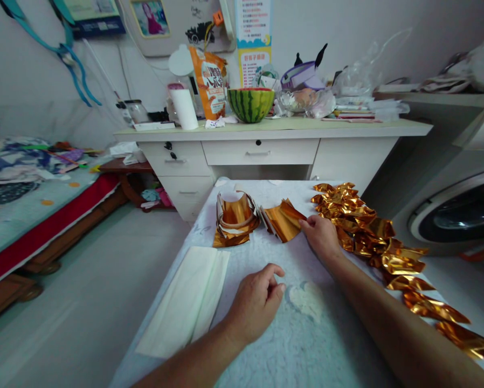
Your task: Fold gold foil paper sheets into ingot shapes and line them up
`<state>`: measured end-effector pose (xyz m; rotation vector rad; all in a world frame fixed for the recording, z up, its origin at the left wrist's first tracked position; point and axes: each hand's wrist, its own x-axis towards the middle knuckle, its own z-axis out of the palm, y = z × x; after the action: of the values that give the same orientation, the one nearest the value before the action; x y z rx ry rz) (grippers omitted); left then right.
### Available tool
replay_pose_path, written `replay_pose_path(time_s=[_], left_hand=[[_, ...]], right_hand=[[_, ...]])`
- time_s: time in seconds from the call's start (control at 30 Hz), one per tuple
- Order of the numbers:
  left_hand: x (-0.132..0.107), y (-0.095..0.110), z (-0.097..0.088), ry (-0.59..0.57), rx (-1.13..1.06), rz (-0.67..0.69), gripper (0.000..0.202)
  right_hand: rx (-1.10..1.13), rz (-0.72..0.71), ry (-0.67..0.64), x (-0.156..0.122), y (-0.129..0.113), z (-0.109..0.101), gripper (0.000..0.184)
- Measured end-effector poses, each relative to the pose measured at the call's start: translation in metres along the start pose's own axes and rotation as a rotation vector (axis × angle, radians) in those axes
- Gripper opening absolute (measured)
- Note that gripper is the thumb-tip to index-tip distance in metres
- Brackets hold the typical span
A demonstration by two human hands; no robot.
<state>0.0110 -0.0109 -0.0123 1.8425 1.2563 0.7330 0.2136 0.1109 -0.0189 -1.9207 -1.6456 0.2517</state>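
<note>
My right hand (322,235) reaches forward over the pale table (306,334) and pinches the near edge of a small stack of gold foil sheets (283,220). To its left lies a curled bundle of gold foil (234,220). A long row of folded gold foil pieces (371,237) runs along the table's right side, just beside my right wrist. My left hand (257,302) rests on the table nearer to me, fingers curled in loosely with nothing visible in them. A stack of white paper sheets (187,302) lies to the left of it.
A white desk with drawers (262,153) stands beyond the table, carrying half a watermelon (250,104), an orange bag, a white cup and clutter. A bed (27,215) is on the left, a washing machine (456,215) on the right.
</note>
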Motion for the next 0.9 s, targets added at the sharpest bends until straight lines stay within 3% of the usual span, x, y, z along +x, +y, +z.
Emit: replay_pose_path(time_s=[0.33, 0.53, 0.8, 0.9], left_hand=[[0.002, 0.000, 0.000, 0.003, 0.016, 0.015, 0.016], [0.001, 0.000, 0.000, -0.006, 0.024, 0.011, 0.017], [0.001, -0.002, 0.000, 0.009, 0.007, 0.012, 0.014], [0.000, -0.002, 0.000, 0.097, -0.019, 0.028, 0.014]], right_hand=[[0.033, 0.006, -0.011, -0.007, 0.007, -0.005, 0.028], [0.122, 0.027, -0.042, -0.016, 0.018, -0.019, 0.031], [0.270, -0.003, -0.195, -0.048, 0.030, -0.047, 0.034], [0.310, -0.009, -0.267, -0.059, 0.034, -0.049, 0.031]])
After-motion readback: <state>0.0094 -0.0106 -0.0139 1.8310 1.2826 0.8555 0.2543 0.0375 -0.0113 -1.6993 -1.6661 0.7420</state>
